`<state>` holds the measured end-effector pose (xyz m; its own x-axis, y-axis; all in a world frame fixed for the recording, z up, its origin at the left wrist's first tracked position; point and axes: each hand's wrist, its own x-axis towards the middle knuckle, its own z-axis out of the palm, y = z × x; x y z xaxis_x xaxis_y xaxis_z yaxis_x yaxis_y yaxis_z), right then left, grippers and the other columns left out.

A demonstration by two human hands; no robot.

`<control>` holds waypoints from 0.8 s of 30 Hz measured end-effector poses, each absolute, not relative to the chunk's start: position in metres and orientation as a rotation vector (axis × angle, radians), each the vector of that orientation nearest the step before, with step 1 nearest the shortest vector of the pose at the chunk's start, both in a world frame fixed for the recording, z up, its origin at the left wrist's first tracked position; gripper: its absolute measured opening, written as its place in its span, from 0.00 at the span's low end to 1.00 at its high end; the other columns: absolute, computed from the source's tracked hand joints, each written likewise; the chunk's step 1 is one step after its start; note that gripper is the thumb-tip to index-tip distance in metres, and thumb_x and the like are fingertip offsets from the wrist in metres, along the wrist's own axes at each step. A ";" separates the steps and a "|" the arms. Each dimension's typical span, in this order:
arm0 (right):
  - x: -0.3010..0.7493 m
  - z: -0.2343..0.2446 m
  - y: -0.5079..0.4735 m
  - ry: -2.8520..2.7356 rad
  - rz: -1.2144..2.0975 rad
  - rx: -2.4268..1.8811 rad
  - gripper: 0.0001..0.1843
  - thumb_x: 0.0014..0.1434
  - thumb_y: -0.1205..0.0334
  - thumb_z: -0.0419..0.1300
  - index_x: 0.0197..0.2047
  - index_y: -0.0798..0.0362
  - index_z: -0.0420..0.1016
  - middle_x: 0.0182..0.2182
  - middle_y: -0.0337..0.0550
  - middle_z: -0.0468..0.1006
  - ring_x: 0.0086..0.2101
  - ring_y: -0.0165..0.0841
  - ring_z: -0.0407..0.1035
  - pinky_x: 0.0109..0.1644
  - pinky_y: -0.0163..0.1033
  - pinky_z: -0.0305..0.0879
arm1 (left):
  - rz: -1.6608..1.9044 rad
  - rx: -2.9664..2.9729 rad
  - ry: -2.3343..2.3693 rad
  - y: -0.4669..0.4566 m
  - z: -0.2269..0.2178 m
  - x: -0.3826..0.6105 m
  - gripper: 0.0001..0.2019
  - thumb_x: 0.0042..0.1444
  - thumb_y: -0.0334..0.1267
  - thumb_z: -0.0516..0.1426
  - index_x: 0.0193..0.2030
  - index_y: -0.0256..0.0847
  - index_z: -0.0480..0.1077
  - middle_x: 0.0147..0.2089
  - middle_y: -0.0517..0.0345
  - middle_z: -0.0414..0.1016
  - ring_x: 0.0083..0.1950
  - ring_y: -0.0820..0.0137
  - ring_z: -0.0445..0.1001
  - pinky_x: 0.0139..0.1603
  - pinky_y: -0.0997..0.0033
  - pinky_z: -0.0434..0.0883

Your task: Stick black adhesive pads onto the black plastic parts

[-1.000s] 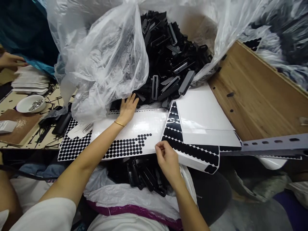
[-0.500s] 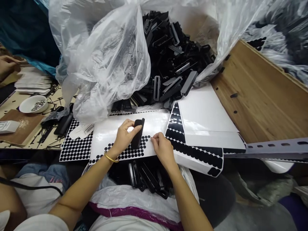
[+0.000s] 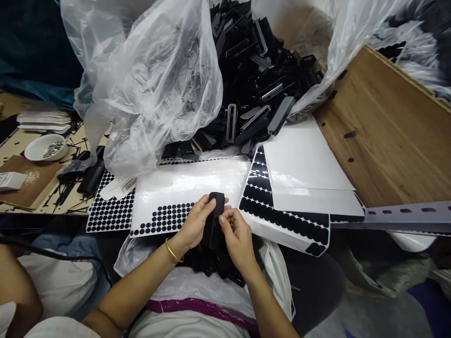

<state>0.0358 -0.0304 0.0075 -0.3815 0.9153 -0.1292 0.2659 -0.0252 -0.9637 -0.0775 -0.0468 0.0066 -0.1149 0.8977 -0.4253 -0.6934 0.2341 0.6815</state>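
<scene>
My left hand grips a black oblong plastic part, held upright over my lap. My right hand pinches at the part's upper edge with thumb and forefinger; whether a dot is between the fingers is too small to tell. Just beyond the hands lies a glossy white sheet carrying rows of round black sticker dots. A second sheet of larger black dots lies to the right. A big pile of the same black parts spills out of a clear plastic bag behind the sheets.
A bag in my lap holds more black parts. A wooden board and a perforated grey metal rail lie right. At left sit another dotted sheet, a white bowl of small metal pieces and stacked white sheets.
My left hand took a black part from the pile and drew it back toward my lap. My right hand moved from the sheet's edge onto the part. The other person's hand at far left left view.
</scene>
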 end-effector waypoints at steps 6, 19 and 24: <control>0.034 0.005 -0.033 -1.730 1.344 -1.242 0.07 0.59 0.60 0.50 0.29 0.50 0.61 0.23 0.34 0.65 0.23 0.27 0.59 0.27 0.33 0.56 | 1.392 0.296 1.044 -0.048 0.006 -0.074 0.12 0.53 0.42 0.59 0.41 0.39 0.68 0.48 0.50 0.75 0.51 0.63 0.73 0.53 0.59 0.68; 0.042 -0.010 -0.037 -2.017 0.989 -1.316 0.04 0.60 0.62 0.46 0.35 0.50 0.61 0.29 0.40 0.72 0.26 0.32 0.67 0.30 0.37 0.59 | 1.347 0.387 1.123 -0.046 0.002 -0.069 0.10 0.54 0.42 0.58 0.40 0.38 0.68 0.46 0.51 0.76 0.46 0.65 0.75 0.50 0.63 0.71; 0.084 -0.008 -0.037 -1.735 0.721 -1.528 0.04 0.61 0.60 0.49 0.37 0.50 0.62 0.29 0.41 0.71 0.26 0.32 0.66 0.31 0.36 0.61 | 1.231 0.330 0.995 -0.044 0.007 -0.069 0.11 0.55 0.41 0.57 0.42 0.37 0.67 0.48 0.48 0.74 0.44 0.64 0.76 0.45 0.62 0.74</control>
<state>0.0843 -0.0369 -0.0084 -0.0547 0.9882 0.1434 0.5956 0.1475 -0.7896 -0.0689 -0.0441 0.0066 -0.0030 0.8919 -0.4523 -0.6293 0.3498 0.6940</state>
